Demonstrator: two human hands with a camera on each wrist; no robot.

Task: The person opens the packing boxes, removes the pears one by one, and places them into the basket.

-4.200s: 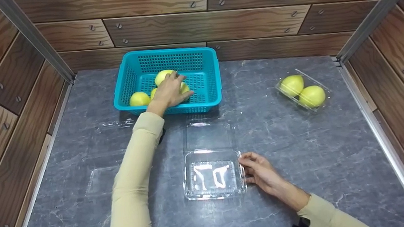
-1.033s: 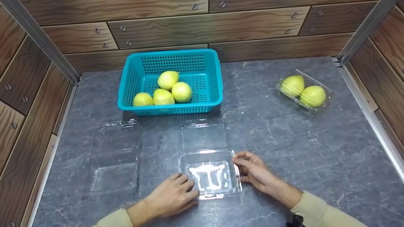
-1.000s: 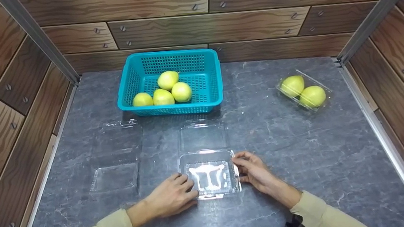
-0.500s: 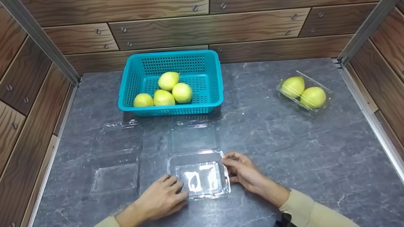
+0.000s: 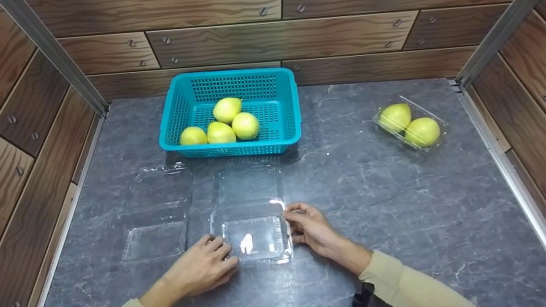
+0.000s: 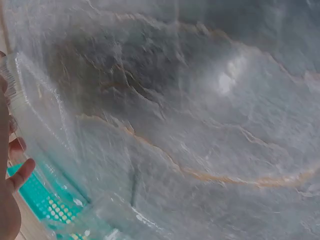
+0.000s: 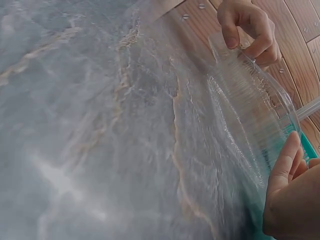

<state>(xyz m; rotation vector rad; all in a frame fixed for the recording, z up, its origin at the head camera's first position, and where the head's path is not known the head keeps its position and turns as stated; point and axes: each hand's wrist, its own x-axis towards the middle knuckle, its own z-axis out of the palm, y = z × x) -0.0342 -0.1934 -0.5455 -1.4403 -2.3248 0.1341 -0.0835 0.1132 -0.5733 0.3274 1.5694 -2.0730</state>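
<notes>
Two hands (image 5: 199,269) (image 5: 317,231) hold one of three containers (image 5: 252,229); fruits (image 5: 227,110) number six.

We find no text, label, brand, number or sign that we can read in any of the three views.

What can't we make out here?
Head: fingertips of the left hand at the clear container, hidden by the hand itself.
Head: undersides of the two front fruits, behind the basket wall.
Left wrist: rest of the basket, cut off by the bottom edge.
Right wrist: rest of the right hand, cut off by the right edge.
</notes>
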